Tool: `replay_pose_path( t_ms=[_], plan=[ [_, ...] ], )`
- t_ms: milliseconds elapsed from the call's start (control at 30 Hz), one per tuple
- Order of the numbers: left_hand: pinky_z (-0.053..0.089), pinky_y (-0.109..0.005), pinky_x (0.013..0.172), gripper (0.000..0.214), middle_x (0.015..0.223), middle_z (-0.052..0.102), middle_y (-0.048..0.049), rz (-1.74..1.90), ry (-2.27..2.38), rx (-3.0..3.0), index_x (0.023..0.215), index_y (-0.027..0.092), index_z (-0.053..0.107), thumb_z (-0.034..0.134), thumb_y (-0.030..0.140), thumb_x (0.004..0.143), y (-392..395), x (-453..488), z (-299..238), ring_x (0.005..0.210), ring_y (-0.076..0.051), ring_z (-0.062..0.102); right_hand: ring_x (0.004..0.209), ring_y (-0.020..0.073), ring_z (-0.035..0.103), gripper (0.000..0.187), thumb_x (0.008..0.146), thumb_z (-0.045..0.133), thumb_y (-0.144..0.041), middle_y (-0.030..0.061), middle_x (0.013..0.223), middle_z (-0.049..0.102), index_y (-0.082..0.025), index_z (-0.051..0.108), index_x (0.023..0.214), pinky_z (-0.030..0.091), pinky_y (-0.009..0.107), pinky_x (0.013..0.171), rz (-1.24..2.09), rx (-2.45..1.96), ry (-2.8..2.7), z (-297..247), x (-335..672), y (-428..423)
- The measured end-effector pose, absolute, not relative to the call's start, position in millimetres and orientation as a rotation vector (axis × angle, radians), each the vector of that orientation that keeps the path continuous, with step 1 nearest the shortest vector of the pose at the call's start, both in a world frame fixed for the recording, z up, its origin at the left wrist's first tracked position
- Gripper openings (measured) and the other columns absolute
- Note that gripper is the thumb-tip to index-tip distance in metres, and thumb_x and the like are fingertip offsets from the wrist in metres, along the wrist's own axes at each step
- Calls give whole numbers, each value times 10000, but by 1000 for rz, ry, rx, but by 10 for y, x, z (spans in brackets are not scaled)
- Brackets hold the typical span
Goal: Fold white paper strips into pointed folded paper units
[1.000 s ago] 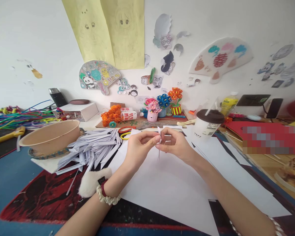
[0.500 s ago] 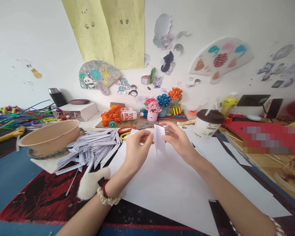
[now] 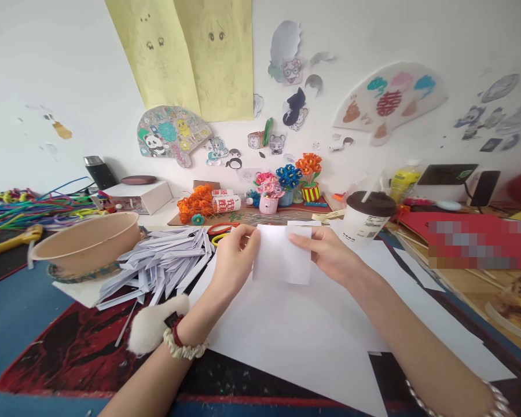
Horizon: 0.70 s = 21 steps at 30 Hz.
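Observation:
A small white piece of paper is held up between my two hands, its flat side toward me. My left hand pinches its upper left corner between thumb and fingers. On the right edge, my right hand grips it with the thumb in front and the fingers behind. Below lies a large white sheet on the dark red and black mat. Left of my hands is a heap of folded white paper strips. Scissors with red and yellow handles lie just behind my left hand.
A beige bowl stands at the left, near a yellow cutter. A lidded cup with a straw stands behind my right hand. Small pots of craft flowers line the back. A red packet lies at the right.
The piece of paper was folded and edge-on; now it is spread flat facing me. My right hand has shifted slightly right and closed on its right edge.

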<state>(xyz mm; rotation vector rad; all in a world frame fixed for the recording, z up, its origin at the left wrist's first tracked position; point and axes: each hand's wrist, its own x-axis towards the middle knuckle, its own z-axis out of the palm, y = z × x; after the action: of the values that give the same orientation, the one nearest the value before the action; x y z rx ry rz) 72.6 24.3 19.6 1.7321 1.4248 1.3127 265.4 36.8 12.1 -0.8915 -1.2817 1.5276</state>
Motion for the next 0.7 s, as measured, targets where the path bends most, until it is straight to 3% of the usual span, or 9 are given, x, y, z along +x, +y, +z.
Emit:
replay_pose_path(
  t_ms=[167,333,700],
  plan=[
    [458,-252,605,330,883,680,-58,1194,1129,1448,971,165,608,654,430,780,182,767,261,742,-176,623,775,175,649,283,669,801,-338,42,860,722,-207,752,915,493,267,659,1557,-882,-1337,158,2615,335],
    [449,-211,561,304,759,667,-36,1060,973,1292,849,135,641,753,375,700,156,762,301,653,-137,611,639,119,599,190,698,779,-347,25,755,684,-166,752,751,443,229,561,1505,-923,-1384,179,2600,326],
    [439,-212,524,293,636,664,-9,1003,1048,1184,729,146,676,841,330,572,178,721,343,570,-125,597,649,133,618,136,749,729,-305,30,722,714,-175,758,723,450,239,584,1454,-905,-1516,178,2614,311]
  ],
)
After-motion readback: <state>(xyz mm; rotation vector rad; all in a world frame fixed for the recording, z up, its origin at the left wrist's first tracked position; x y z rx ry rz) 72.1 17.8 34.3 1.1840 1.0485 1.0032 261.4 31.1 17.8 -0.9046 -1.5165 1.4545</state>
